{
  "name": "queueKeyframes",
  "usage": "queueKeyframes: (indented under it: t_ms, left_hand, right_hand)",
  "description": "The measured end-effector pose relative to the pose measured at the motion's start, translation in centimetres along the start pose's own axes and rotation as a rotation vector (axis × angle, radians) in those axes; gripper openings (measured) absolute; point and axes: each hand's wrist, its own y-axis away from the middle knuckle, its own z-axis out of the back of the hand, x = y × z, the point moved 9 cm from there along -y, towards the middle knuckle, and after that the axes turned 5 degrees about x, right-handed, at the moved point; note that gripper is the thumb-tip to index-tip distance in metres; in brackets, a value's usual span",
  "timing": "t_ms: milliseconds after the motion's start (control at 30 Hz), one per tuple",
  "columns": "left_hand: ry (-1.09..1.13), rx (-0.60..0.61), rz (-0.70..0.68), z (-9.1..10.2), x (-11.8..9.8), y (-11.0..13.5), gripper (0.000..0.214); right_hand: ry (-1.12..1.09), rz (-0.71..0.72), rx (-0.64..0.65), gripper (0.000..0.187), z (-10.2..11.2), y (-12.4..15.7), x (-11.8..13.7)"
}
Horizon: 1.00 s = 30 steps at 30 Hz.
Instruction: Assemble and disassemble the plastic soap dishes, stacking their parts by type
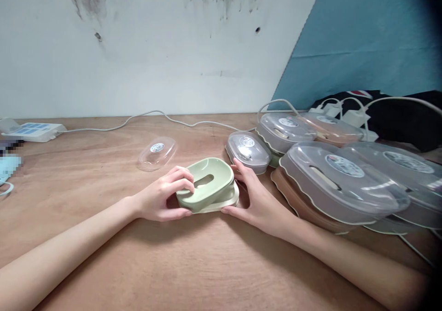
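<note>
A light green soap dish tray with a long slot sits tilted over a pale soap dish base, its left end overhanging. My left hand grips the left end of the tray, fingers over the rim by the slot and thumb below. On the right, my right hand curves around the right end of the base, thumb at the front edge and index finger behind. Behind them on the table lies a loose clear lid with a round sticker.
Several soap boxes with clear lids stand to the right, among them a small one and a brown one. A white cable runs along the wall to a power strip. Black cloth lies at the back right.
</note>
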Motion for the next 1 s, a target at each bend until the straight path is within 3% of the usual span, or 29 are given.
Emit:
queueKeyframes:
  t_ms: [133,267,467,667,733,800,900,1000]
  left_hand:
    - [-0.066,0.014,0.01,-0.2,-0.3,-0.2,0.021]
    - [-0.025,0.024,0.027,-0.2,-0.2,-0.1,0.023]
    - [0.018,0.013,0.019,-0.2,0.3,0.0,0.026]
    - [-0.026,0.049,0.003,-0.4,0.0,0.0,0.021]
    - [-0.063,-0.014,0.029,0.4,0.5,0.2,0.022]
    - [-0.18,-0.191,0.155,2.5,2.1,0.8,0.023]
    - [-0.395,-0.453,0.54,5.7,6.3,3.5,0.037]
    - [-0.321,-0.463,0.891,6.3,10.7,6.3,0.059]
  right_hand:
    - [0.044,0.043,0.038,0.073,-0.2,0.0,0.6]
    - [0.108,0.065,-0.015,0.058,0.1,0.2,0.8]
    - [0.158,0.066,0.02,0.037,-0.1,0.4,1.1]
    - [0.167,0.057,0.09,0.031,-0.4,0.4,1.4]
    - [0.169,0.056,0.093,0.03,-0.4,0.4,1.4]
    - [0.164,0.05,0.103,0.029,-0.5,0.4,1.3]
    - [0.148,0.044,0.118,0.026,-0.6,0.4,1.2]
    - [0.158,0.063,0.108,0.026,-0.5,0.4,1.3]
